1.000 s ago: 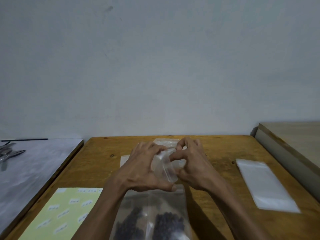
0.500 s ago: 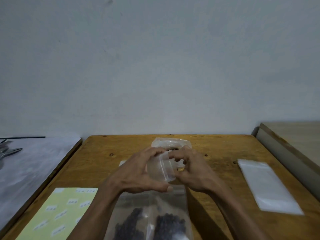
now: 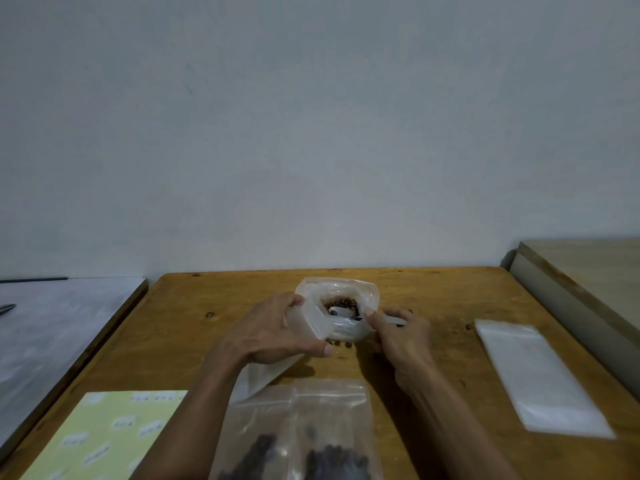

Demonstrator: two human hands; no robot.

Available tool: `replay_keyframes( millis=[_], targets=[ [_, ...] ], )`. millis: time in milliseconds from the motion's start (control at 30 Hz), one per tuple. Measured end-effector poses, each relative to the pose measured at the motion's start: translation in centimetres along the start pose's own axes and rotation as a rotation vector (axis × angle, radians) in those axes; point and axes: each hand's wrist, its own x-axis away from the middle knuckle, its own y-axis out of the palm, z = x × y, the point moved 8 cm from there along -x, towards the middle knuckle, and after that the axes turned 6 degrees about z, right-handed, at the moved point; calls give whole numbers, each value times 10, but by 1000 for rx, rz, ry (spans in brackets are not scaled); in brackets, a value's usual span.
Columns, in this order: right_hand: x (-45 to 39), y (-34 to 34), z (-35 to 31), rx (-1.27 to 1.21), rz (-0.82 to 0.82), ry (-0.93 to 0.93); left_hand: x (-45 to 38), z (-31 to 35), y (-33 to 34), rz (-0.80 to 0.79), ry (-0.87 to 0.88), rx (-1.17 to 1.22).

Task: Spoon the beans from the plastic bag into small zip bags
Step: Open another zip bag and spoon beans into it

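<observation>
A crumpled clear plastic bag (image 3: 346, 289) with brown beans (image 3: 341, 302) inside sits at the table's middle back. My left hand (image 3: 273, 336) grips a small empty zip bag (image 3: 313, 322), its mouth held open right beside the bean bag. My right hand (image 3: 398, 332) pinches the handle of a white plastic spoon (image 3: 337, 310) whose bowl lies among the beans. Two filled zip bags (image 3: 298, 434) with dark beans lie at the near edge between my forearms.
A stack of empty zip bags (image 3: 540, 379) lies at the right. A yellow sheet of labels (image 3: 104, 434) lies at the near left. A few loose beans (image 3: 341, 344) rest on the wooden table (image 3: 194, 327). Raised surfaces flank both sides.
My hands have drawn apart. The right hand let go of the small zip bag and took the spoon in the bean bag; the left hand keeps the zip bag, now with its mouth open.
</observation>
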Motion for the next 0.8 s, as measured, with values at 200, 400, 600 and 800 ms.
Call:
replay_keyframes(
  millis=[200, 400, 600, 800],
  targets=[
    [-8, 5, -12, -23, 87, -74, -3, -4, 3, 12, -24, -1],
    [21, 12, -60, 327, -31, -586, 3, -12, 1, 16, -60, -34],
    [28, -1, -64, 492, 38, -827, 11, -6, 0, 7, -62, -14],
    [49, -5, -64, 645, 117, -1061, 16, 7, -2, 10, -29, -20]
  ],
)
